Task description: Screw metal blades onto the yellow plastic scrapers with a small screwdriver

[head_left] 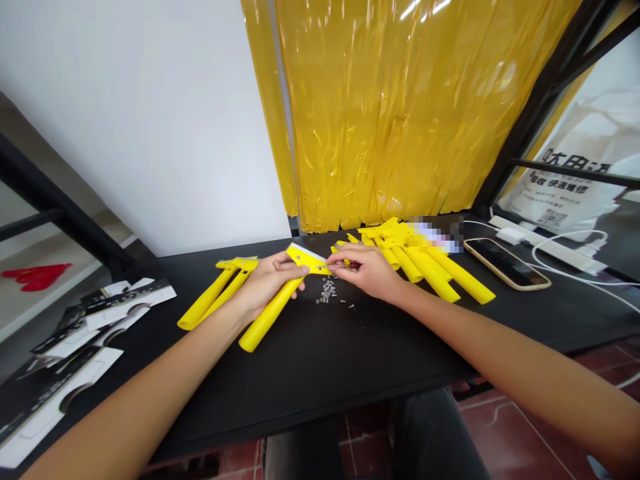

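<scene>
I see left hand (270,283) gripping one yellow tube-handled tool (270,319), right hand (370,268) pinching one slim metal rod (328,267), two matching tools (206,297) leftward.

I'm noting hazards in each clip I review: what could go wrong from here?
The slim silvery metal rod in the right hand might slip off the yellow T-headed tool with a tubular handle and jab the left hand, whose thumb lies near its tip.

The loose pile of tiny silvery metal parts lies close by the hands on the black tabletop, so a stray brush could scatter it.
</scene>
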A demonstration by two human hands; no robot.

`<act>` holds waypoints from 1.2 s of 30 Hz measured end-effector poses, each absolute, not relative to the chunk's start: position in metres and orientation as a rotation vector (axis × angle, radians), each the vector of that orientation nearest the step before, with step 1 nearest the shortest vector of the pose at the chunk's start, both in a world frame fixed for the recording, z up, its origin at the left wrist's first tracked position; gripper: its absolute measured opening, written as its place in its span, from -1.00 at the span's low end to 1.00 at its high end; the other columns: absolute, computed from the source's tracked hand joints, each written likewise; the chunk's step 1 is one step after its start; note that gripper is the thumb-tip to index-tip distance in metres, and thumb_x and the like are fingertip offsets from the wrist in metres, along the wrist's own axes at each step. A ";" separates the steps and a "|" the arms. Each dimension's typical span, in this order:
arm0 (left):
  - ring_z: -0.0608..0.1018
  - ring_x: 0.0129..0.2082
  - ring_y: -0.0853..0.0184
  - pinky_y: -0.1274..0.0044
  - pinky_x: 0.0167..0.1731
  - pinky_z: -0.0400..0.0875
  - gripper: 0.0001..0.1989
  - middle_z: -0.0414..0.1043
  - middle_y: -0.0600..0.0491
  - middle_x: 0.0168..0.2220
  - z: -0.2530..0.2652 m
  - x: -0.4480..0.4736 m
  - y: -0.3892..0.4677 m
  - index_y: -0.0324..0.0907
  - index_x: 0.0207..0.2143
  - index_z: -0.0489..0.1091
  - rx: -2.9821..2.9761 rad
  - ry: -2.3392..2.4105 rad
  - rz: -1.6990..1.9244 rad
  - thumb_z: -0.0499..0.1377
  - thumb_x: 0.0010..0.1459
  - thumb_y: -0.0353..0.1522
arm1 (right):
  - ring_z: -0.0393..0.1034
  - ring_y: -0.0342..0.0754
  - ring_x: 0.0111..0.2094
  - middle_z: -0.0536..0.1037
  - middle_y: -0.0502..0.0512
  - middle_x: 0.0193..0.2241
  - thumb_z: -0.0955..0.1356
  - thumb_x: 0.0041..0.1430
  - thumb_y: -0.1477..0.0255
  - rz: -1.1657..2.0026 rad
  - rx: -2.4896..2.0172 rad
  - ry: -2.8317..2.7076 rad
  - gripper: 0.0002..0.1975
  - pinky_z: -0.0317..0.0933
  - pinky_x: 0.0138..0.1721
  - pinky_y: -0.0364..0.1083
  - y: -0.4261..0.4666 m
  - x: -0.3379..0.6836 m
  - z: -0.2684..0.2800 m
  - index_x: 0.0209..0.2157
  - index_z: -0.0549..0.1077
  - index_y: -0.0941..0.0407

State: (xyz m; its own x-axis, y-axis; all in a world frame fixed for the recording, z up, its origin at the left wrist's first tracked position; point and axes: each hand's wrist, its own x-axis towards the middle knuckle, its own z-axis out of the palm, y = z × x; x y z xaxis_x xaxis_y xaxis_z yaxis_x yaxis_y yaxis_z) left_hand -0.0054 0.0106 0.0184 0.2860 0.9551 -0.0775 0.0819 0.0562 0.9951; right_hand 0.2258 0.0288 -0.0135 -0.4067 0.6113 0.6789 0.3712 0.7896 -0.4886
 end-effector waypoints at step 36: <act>0.47 -0.68 0.43 0.61 -0.78 0.33 -0.68 0.56 -0.08 -0.27 0.021 0.008 -0.014 -0.21 -0.04 0.35 1.552 0.965 0.728 0.14 0.27 -0.19 | 0.42 -0.09 -0.32 0.58 0.07 -0.28 0.40 0.24 0.39 0.317 -0.720 -1.860 -0.88 0.29 -0.33 -0.10 0.005 0.217 0.001 -0.23 0.60 0.06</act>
State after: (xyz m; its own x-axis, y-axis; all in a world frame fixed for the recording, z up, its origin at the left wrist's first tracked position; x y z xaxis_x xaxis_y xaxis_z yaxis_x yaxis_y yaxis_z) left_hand 0.0080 -0.0141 0.0208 0.4763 0.8780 -0.0477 0.1951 -0.0526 0.9794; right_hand 0.2172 0.0049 0.0006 -0.2518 0.6124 0.7494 0.3296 0.7823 -0.5286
